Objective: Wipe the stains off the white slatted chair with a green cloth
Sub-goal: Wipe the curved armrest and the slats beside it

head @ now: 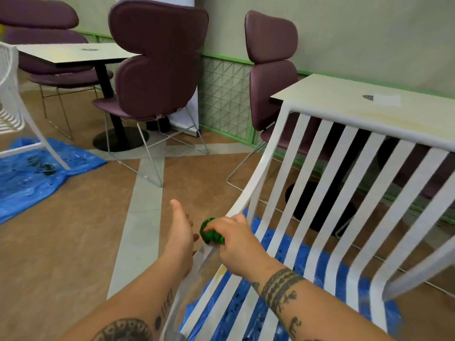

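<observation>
The right hand [236, 244] was curled tight round the bunched green cloth [211, 234], pressing it on the left side rail of the chair [307, 168], where back bends into seat. The left hand [181, 232] lay open, fingers straight, just left of that rail, holding nothing. Yellowish stains [221, 269] marked the nearer rail, so much of the wiping seemingly remained.

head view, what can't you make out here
Head view:
green cloth: mostly balled inside the right hand; the rail beneath is hidden.
left hand: fingers mostly hidden behind itself; contact with the white slatted chair unclear.
chair's seat front: cut off by the bottom edge.
grey item on the table: too blurred.
</observation>
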